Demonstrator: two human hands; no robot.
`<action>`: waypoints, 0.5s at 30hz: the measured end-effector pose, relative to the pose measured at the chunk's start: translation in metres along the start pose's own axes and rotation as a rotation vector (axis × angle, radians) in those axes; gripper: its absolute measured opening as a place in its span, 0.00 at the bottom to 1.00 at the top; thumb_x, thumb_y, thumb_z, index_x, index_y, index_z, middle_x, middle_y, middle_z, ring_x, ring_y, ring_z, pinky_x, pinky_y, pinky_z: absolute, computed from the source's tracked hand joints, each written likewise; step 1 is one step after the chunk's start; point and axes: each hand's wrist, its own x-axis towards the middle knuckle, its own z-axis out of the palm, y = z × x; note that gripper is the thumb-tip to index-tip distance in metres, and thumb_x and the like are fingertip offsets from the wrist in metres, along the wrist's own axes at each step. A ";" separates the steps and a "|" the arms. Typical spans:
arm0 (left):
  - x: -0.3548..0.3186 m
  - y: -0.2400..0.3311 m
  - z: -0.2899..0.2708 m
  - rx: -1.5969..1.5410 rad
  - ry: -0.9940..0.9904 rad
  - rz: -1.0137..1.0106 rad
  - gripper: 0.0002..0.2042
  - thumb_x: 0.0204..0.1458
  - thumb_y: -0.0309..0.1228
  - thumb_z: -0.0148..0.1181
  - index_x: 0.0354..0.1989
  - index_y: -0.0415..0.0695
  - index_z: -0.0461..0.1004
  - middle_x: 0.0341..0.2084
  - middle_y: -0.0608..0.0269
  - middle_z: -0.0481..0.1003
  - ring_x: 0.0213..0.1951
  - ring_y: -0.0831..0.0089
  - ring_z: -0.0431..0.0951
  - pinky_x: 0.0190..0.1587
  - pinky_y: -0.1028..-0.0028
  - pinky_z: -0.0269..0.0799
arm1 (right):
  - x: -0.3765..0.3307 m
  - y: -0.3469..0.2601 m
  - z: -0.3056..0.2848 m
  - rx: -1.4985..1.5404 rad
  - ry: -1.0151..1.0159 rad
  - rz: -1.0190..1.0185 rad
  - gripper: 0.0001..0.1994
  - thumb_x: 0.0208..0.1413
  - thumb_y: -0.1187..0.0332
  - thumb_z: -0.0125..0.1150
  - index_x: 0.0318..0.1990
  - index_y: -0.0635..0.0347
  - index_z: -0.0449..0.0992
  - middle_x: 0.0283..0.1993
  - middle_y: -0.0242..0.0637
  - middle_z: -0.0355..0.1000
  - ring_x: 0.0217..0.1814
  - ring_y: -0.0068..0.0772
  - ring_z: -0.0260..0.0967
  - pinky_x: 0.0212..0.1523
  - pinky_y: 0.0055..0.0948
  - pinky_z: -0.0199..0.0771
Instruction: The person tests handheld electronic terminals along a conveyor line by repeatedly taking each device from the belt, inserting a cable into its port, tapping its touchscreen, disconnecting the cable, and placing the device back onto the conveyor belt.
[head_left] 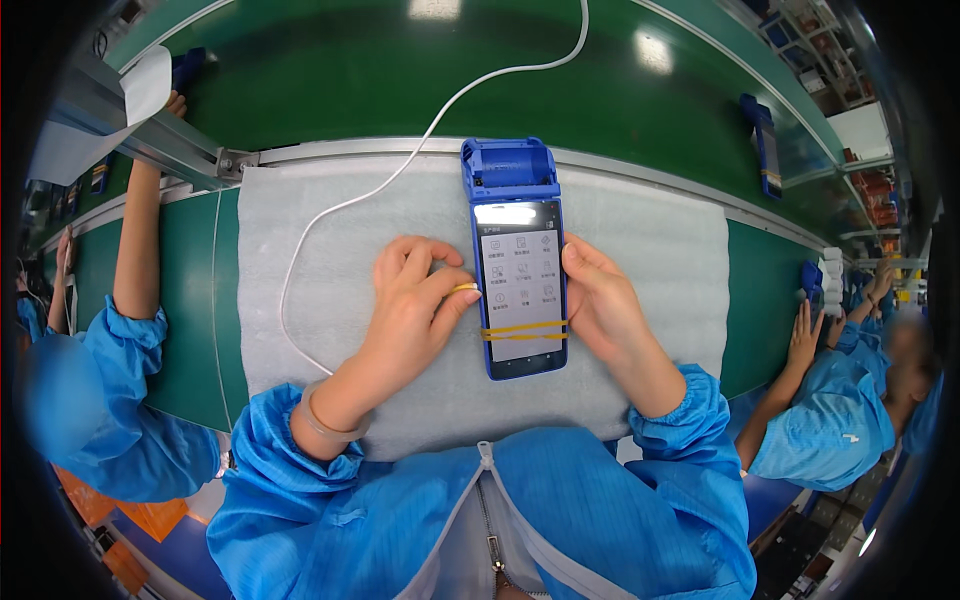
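A blue handheld terminal (520,260) with a lit touchscreen lies flat on a white foam mat (660,250), its printer head pointing away from me. A yellow rubber band (524,330) wraps around its lower part. My left hand (415,300) rests at the device's left edge, thumb and forefinger touching the side, with a yellow cot on one fingertip. My right hand (600,300) cups the right edge of the device and steadies it.
A white cable (350,200) loops over the mat from the far side toward my left wrist. Beyond the mat runs a green conveyor belt (400,70) with another blue device (765,145) on it. People in blue coats work at both sides.
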 end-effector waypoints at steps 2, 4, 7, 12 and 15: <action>-0.001 -0.004 -0.002 0.003 -0.015 0.011 0.03 0.46 0.27 0.57 0.28 0.42 0.73 0.36 0.61 0.69 0.45 0.60 0.62 0.50 0.63 0.54 | 0.001 0.001 -0.006 -0.008 0.017 -0.002 0.22 0.61 0.61 0.41 0.58 0.66 0.56 0.54 0.41 0.65 0.54 0.33 0.65 0.54 0.36 0.65; -0.003 -0.008 -0.006 -0.210 -0.046 -0.148 0.03 0.51 0.26 0.53 0.32 0.41 0.70 0.35 0.61 0.68 0.45 0.64 0.62 0.51 0.65 0.54 | 0.001 -0.002 -0.015 -0.019 0.029 0.000 0.21 0.61 0.62 0.42 0.57 0.66 0.57 0.53 0.40 0.65 0.55 0.33 0.65 0.53 0.37 0.66; -0.003 -0.010 -0.010 -0.307 -0.006 -0.198 0.04 0.53 0.28 0.50 0.34 0.42 0.69 0.29 0.63 0.70 0.39 0.68 0.66 0.50 0.67 0.55 | 0.002 -0.025 -0.029 -0.033 0.080 -0.065 0.20 0.61 0.63 0.41 0.57 0.64 0.59 0.54 0.40 0.65 0.55 0.34 0.64 0.54 0.37 0.65; -0.005 -0.009 0.005 -0.296 -0.064 -0.043 0.05 0.52 0.26 0.51 0.36 0.43 0.71 0.18 0.68 0.70 0.28 0.69 0.69 0.47 0.68 0.58 | 0.067 -0.067 -0.013 -0.034 0.165 -0.189 0.17 0.61 0.64 0.38 0.53 0.63 0.62 0.53 0.42 0.65 0.55 0.37 0.64 0.56 0.40 0.63; -0.002 -0.004 0.009 -0.300 -0.104 0.055 0.07 0.51 0.26 0.52 0.39 0.44 0.71 0.17 0.69 0.70 0.27 0.69 0.70 0.47 0.68 0.59 | 0.138 -0.084 0.005 -0.016 0.129 -0.275 0.14 0.60 0.66 0.39 0.47 0.63 0.66 0.50 0.43 0.67 0.52 0.39 0.65 0.55 0.43 0.64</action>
